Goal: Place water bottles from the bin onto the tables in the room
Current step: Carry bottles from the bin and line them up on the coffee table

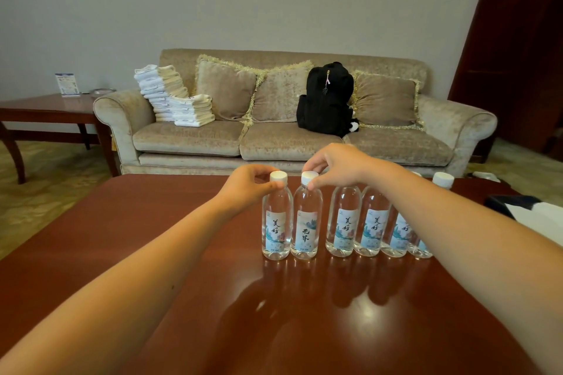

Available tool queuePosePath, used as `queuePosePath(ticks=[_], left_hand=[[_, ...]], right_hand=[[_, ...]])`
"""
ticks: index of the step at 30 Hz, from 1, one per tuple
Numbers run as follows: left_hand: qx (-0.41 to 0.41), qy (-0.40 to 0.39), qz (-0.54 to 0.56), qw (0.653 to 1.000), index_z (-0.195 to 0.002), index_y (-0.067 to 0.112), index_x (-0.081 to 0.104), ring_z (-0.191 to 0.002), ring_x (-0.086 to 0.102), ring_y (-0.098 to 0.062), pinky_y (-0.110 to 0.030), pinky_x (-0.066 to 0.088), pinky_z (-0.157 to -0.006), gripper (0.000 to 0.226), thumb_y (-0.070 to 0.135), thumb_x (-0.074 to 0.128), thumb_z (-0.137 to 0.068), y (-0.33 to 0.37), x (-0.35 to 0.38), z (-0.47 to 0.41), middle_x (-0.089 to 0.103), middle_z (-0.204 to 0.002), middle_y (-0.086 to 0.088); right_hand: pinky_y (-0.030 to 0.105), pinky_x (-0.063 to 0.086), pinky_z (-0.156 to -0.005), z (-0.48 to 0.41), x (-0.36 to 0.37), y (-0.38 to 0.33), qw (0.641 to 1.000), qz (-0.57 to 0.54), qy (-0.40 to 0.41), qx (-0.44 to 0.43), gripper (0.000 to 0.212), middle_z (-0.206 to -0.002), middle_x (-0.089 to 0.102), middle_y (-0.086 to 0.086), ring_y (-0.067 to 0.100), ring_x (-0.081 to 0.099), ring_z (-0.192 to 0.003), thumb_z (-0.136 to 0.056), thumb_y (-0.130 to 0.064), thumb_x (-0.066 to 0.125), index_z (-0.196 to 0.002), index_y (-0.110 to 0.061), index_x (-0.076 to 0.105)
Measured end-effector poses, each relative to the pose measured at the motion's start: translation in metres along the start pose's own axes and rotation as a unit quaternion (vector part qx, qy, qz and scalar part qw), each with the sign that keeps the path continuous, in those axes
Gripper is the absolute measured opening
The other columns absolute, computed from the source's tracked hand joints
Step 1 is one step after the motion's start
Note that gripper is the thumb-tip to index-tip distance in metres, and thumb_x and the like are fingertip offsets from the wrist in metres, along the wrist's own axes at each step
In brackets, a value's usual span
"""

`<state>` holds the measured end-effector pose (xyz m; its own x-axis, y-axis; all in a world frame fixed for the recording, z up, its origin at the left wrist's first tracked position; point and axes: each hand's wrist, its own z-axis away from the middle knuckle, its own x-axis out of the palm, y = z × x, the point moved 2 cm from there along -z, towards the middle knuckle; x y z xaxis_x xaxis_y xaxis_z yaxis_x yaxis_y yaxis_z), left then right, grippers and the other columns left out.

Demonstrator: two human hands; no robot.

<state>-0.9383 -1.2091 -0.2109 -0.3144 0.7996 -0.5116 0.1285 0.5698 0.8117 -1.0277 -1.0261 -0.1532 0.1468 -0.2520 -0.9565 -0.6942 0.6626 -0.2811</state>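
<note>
- Row of upright water bottles (347, 219) is set mid-table, long axes vertical, caps up, labels facing the camera.
- Left hand (248, 189) is pinched on the leftmost bottle (276, 222) at the cap.
- Right hand (338, 166) is pinched on the second bottle (305, 222), which touches it.
- Table (137, 237) is left bare to the left and near edges; sofa (289, 137) stands beyond the far edge.

My right forearm (457, 222) covered the tops of most of the bottles in the row, so only one far cap (443, 179) poked out behind it. The last bottle (422, 248) was mostly hidden, just its base showing. A dark thing with a white patch (524, 207) ran off the right edge, couldn't tell what it was. The card (67, 84) on the side table (36, 106) was too small to read, and that table got cut off at the left.
</note>
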Motion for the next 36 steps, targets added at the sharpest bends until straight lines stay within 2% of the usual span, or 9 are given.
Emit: queuePosePath(ticks=[7, 13, 17, 22, 25, 28, 30, 32, 36], left_hand=[[0.003, 0.001, -0.004, 1.0, -0.123, 0.014, 0.067, -0.086, 0.064, 0.001, -0.011, 0.048, -0.066, 0.037, 0.025, 0.073, -0.088, 0.0, 0.01, -0.01, 0.073, -0.104, 0.002], [0.008, -0.002, -0.004, 1.0, -0.12, 0.015, 0.068, -0.087, 0.063, -0.003, -0.012, 0.049, -0.07, 0.034, 0.025, 0.073, -0.088, 0.005, 0.014, -0.013, 0.072, -0.102, 0.003], [0.014, -0.003, -0.006, 1.0, -0.12, 0.014, 0.069, -0.086, 0.062, -0.001, -0.015, 0.048, -0.073, 0.035, 0.026, 0.073, -0.088, 0.006, 0.016, -0.015, 0.071, -0.1, 0.006], [0.009, -0.005, -0.007, 1.0, -0.122, 0.015, 0.068, -0.085, 0.061, 0.002, -0.011, 0.046, -0.071, 0.036, 0.027, 0.072, -0.088, 0.004, 0.015, -0.015, 0.071, -0.101, 0.006], [0.001, -0.003, -0.009, 1.0, -0.126, 0.015, 0.064, -0.081, 0.059, 0.004, -0.01, 0.045, -0.066, 0.04, 0.026, 0.072, -0.089, 0.006, 0.015, -0.014, 0.068, -0.099, 0.007], [-0.01, -0.007, -0.011, 1.0, -0.139, 0.014, 0.053, -0.086, 0.059, 0.002, -0.009, 0.045, -0.067, 0.055, 0.026, 0.072, -0.089, 0.007, 0.015, -0.011, 0.065, -0.108, 0.001], [-0.016, -0.013, -0.003, 1.0, -0.145, 0.014, 0.045, -0.102, 0.061, -0.007, -0.012, 0.045, -0.074, 0.063, 0.027, 0.072, -0.089, 0.007, 0.016, -0.007, 0.062, -0.12, -0.004], [-0.021, -0.015, 0.007, 1.0, -0.149, 0.015, 0.038, -0.121, 0.054, -0.016, -0.021, 0.043, -0.088, 0.07, 0.029, 0.071, -0.089, 0.007, 0.019, 0.001, 0.056, -0.133, -0.006], [-0.011, 0.014, -0.004, 1.0, -0.154, 0.016, 0.027, -0.137, 0.041, -0.02, -0.031, 0.037, -0.105, 0.082, 0.032, 0.072, -0.088, 0.012, 0.025, 0.025, 0.041, -0.15, -0.006]], right_hand=[[0.04, 0.04, -0.106, 0.0, -0.001, 0.014, 1.0, 0.012, 0.016, 0.011, 0.029, -0.101, 0.075, -0.015, 0.002, 0.065, -0.1, -0.078, -0.041, 0.081, -0.106, -0.036, 0.075], [0.028, 0.044, -0.098, 0.001, -0.002, 0.019, 1.0, -0.001, 0.015, 0.018, 0.035, -0.109, 0.075, -0.011, 0.001, 0.064, -0.1, -0.08, -0.037, 0.081, -0.114, -0.032, 0.074], [0.021, 0.04, -0.085, 0.0, -0.002, 0.021, 1.0, -0.001, 0.018, 0.021, 0.038, -0.112, 0.074, -0.01, 0.001, 0.062, -0.098, -0.081, -0.035, 0.08, -0.118, -0.032, 0.072], [0.032, 0.044, -0.102, -0.001, 0.001, 0.023, 0.999, -0.02, 0.025, 0.028, 0.036, -0.116, 0.073, -0.009, 0.004, 0.063, -0.106, -0.081, -0.033, 0.08, -0.117, -0.032, 0.072], [0.042, 0.039, -0.11, 0.001, 0.004, 0.023, 0.999, -0.02, 0.036, 0.031, 0.035, -0.114, 0.072, -0.015, 0.002, 0.062, -0.108, -0.08, -0.035, 0.079, -0.115, -0.034, 0.072], [0.043, 0.034, -0.114, 0.009, 0.005, 0.021, 0.998, -0.013, 0.051, 0.032, 0.044, -0.119, 0.068, -0.018, 0.002, 0.059, -0.114, -0.081, -0.042, 0.078, -0.123, -0.034, 0.068], [0.042, 0.028, -0.117, 0.015, 0.009, 0.017, 0.997, 0.023, 0.069, 0.033, 0.057, -0.138, 0.06, -0.011, 0.01, 0.051, -0.132, -0.083, -0.05, 0.073, -0.136, -0.034, 0.059], [0.044, 0.018, -0.12, 0.024, 0.017, 0.01, 0.992, 0.066, 0.104, 0.026, 0.064, -0.152, 0.047, -0.004, 0.016, 0.031, -0.147, -0.087, -0.052, 0.068, -0.145, -0.034, 0.049], [0.044, 0.009, -0.124, 0.054, 0.04, -0.007, 0.98, 0.051, 0.194, 0.015, 0.072, -0.166, 0.017, -0.002, 0.018, 0.006, -0.154, -0.093, -0.043, 0.064, -0.155, -0.034, 0.027]])
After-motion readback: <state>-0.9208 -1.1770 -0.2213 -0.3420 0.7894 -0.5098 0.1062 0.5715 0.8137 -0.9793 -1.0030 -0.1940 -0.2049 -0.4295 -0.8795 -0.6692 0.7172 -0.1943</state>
